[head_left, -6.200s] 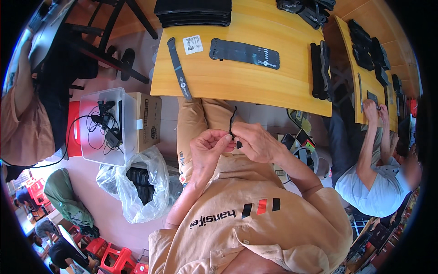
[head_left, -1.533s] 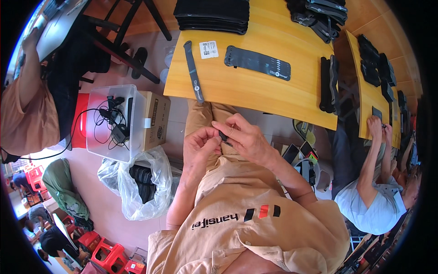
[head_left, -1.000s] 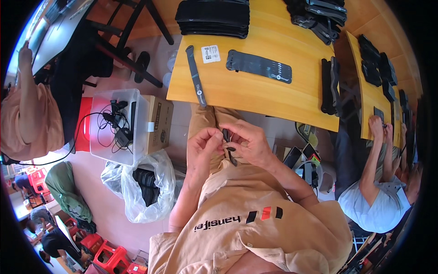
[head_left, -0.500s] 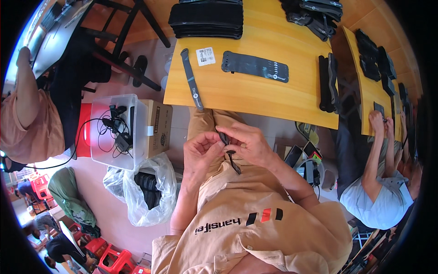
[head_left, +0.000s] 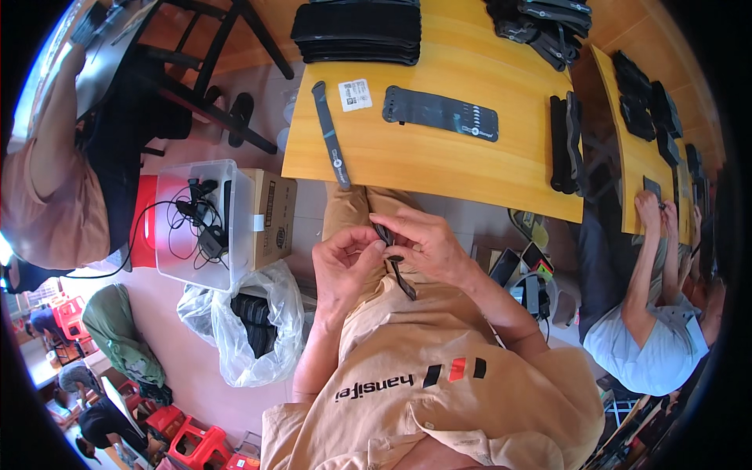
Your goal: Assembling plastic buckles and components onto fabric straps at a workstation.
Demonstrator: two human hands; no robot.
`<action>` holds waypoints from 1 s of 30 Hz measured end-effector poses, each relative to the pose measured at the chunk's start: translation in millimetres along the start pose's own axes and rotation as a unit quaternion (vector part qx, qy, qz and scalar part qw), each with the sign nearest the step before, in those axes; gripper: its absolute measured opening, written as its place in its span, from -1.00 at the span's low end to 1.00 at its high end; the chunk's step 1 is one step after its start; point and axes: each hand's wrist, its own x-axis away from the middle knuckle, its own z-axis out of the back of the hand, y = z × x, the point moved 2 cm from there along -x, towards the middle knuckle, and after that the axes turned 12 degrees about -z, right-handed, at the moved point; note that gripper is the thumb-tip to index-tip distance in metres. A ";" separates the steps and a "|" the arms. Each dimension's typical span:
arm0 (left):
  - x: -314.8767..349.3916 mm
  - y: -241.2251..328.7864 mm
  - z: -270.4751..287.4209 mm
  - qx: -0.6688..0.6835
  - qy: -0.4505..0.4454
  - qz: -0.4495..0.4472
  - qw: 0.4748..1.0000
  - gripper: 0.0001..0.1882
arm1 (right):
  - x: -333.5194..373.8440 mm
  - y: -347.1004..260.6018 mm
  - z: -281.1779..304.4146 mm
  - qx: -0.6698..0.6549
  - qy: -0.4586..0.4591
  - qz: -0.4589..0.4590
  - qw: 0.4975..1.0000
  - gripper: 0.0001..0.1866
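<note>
A crowded workroom fills the frame: a pale floor runs down the left side, another person (head_left: 55, 196) sits at the upper left, and one more (head_left: 650, 313) bends over a second bench at the right edge. Across the upper middle lies the yellow wooden desk (head_left: 439, 160), smooth and flat, carrying a stack of black pieces (head_left: 356, 31) at the top, a long flat black panel (head_left: 440, 113), a narrow black strap (head_left: 330, 133) lying slantwise near the front edge, a small white tag (head_left: 356, 94) and a further black bundle (head_left: 565, 141) toward the right. On the floor at the left stand a clear plastic bin (head_left: 196, 223) of cables, a cardboard box (head_left: 270, 215) touching it, and a clear plastic bag (head_left: 251, 321) of dark parts below. Just below the desk's front edge, in the centre of the frame over the lap, both hands meet on a thin black strip (head_left: 395, 266). The left hand (head_left: 345, 266) pinches its upper end between thumb and curled fingers; the right hand (head_left: 423, 247) closes lightly over the same end from the other side, and the lower part hangs free. The strip looks light, thin and bendable, probably a little slick, so a fingertip pinch near the end should serve better than a full grip.
</note>
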 end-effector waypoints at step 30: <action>2.1 -1.4 0.7 0.014 0.004 -0.010 1.000 -0.91 | 4.9 -1.6 -7.7 0.007 0.041 0.038 0.998 -0.47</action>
